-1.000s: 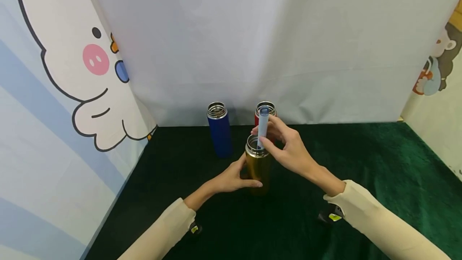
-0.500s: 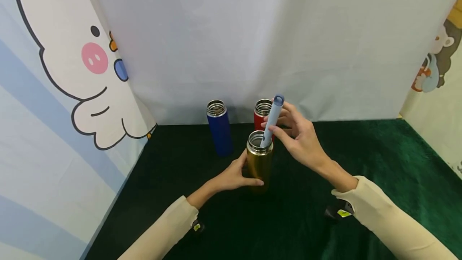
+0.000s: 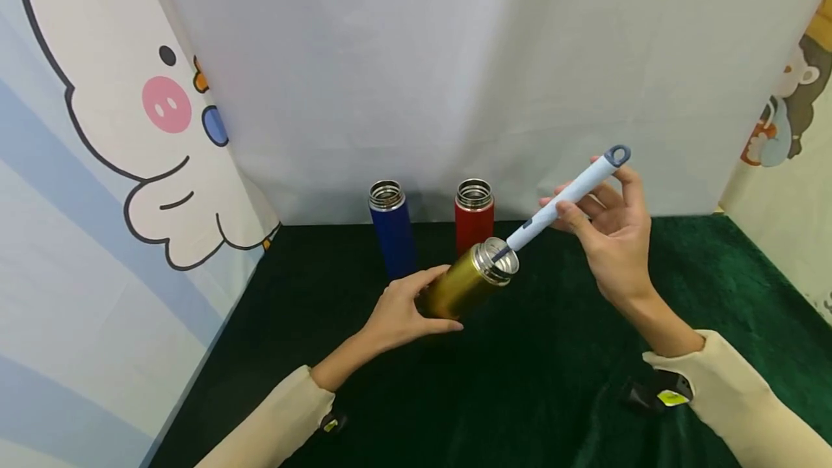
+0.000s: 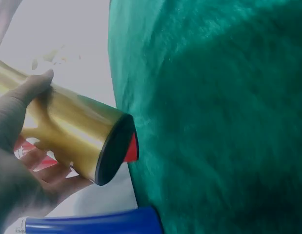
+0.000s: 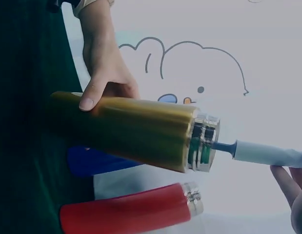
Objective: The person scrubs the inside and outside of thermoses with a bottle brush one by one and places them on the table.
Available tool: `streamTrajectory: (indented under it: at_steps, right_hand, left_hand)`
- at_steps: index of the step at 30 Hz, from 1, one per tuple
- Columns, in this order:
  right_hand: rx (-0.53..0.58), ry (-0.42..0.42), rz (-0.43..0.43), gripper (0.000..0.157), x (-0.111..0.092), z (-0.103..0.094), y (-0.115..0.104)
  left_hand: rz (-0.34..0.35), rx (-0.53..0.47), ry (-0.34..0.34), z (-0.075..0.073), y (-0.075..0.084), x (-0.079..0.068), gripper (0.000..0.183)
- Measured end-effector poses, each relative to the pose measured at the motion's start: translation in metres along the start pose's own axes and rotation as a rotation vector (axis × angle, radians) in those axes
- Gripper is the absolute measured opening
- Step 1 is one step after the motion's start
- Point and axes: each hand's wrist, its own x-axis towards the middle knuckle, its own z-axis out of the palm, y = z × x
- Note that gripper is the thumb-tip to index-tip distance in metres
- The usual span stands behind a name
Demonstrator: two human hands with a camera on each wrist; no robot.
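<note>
My left hand [image 3: 398,313] grips a gold insulated bottle [image 3: 457,287] round its lower part, thumb in front. The bottle has no lid and leans to the right, its steel mouth facing my right hand [image 3: 617,240]. In the left wrist view the bottle's dark base [image 4: 115,151] shows. My right hand pinches the light blue handle of a bottle brush [image 3: 564,199] between thumb and fingers. A dark ring tops this handle, and its thin dark stem [image 5: 224,146] runs into the bottle's mouth. The brush's head is hidden inside the bottle.
Behind the gold bottle stand a blue bottle [image 3: 393,240] and a red bottle [image 3: 474,226], both upright and without lids. Dark green cloth [image 3: 520,396] covers the table. A pale curtain [image 3: 416,78] hangs along its back edge.
The gold bottle was upright and now tilts right. My right hand has moved right with the brush, whose handle has swung from near upright to a slant and come further out, showing its stem.
</note>
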Motion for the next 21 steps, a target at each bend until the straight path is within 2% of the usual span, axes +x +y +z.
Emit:
streamTrajectory:
  at_steps: [2, 4, 9, 12, 17, 21]
  right_hand:
    - [0.022, 0.034, 0.014, 0.053, -0.002, -0.005, 0.001]
    - [0.034, 0.08, 0.037, 0.05, -0.005, -0.009, 0.002]
    - [-0.002, 0.199, 0.098, 0.048, -0.014, -0.013, 0.004]
    - [-0.032, 0.228, 0.089, 0.05, -0.015, -0.016, 0.004]
    - [-0.009, 0.227, 0.044, 0.05, -0.015, -0.018, 0.003]
    - [-0.032, 0.135, 0.043, 0.046, -0.015, -0.016, 0.005]
  left_hand:
    - [-0.014, 0.071, -0.004, -0.004, 0.001, -0.001, 0.082]
    - [-0.019, 0.102, -0.026, -0.005, 0.0, -0.002, 0.081]
    - [-0.023, 0.114, -0.095, -0.004, -0.009, -0.005, 0.08]
    - [-0.023, 0.119, -0.101, -0.002, -0.015, -0.007, 0.081]
    - [0.004, 0.09, -0.106, 0.001, -0.018, -0.009, 0.081]
    - [0.005, 0.093, -0.105, 0.002, -0.016, -0.01, 0.082]
